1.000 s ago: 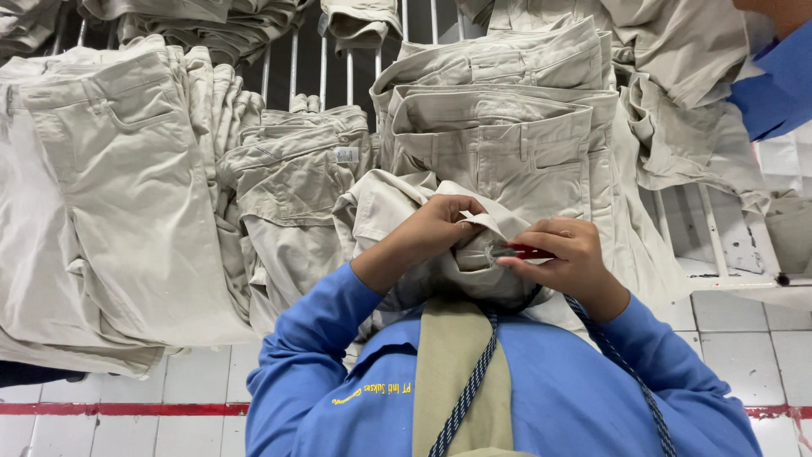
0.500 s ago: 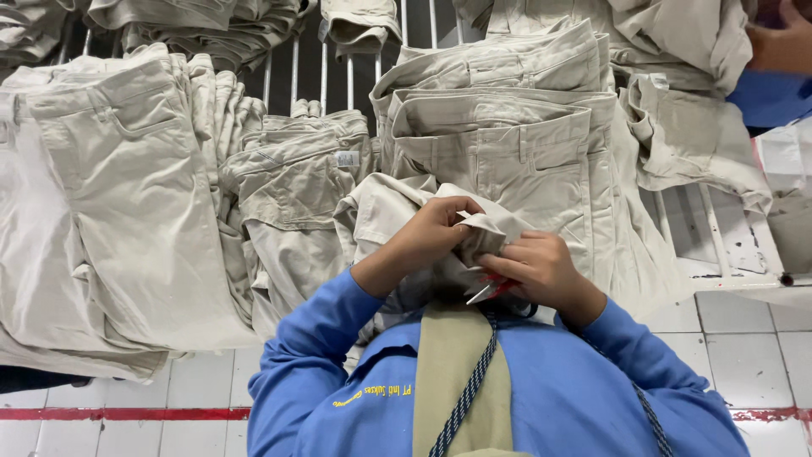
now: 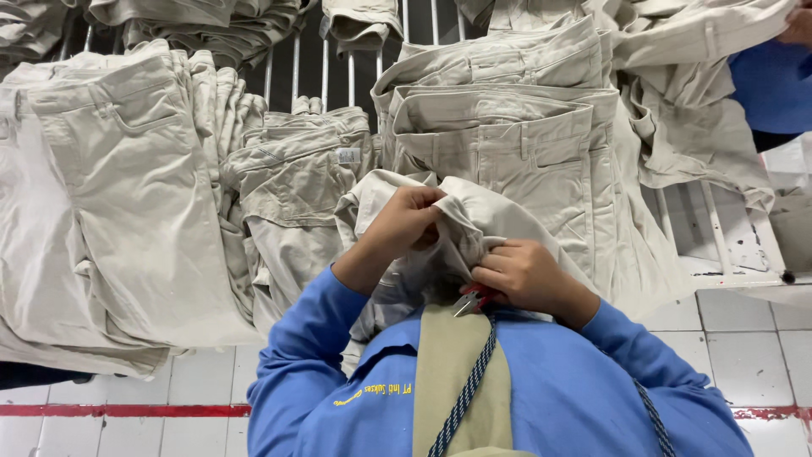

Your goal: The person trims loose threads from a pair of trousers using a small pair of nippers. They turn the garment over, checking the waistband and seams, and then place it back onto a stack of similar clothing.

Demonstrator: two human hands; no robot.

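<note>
Soft, light trousers (image 3: 440, 224) — left hand (image 3: 406, 222) pinches a fold, right hand (image 3: 520, 272) grips it with red-handled snips (image 3: 470, 301).

I see my right hand (image 3: 529, 275) lower on the beige trousers (image 3: 457, 228) than before, red snips (image 3: 472, 300) now dropped under the bunched cloth, co-worker's blue sleeve (image 3: 774, 85) pulled back toward the corner

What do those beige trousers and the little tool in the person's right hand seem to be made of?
The trousers look like a matte woven cotton twill: soft creases, stitched seams, no sheen. The small tool in the right hand seems to have shiny grey metal blades and a red part, probably plastic; it is mostly hidden.
</note>
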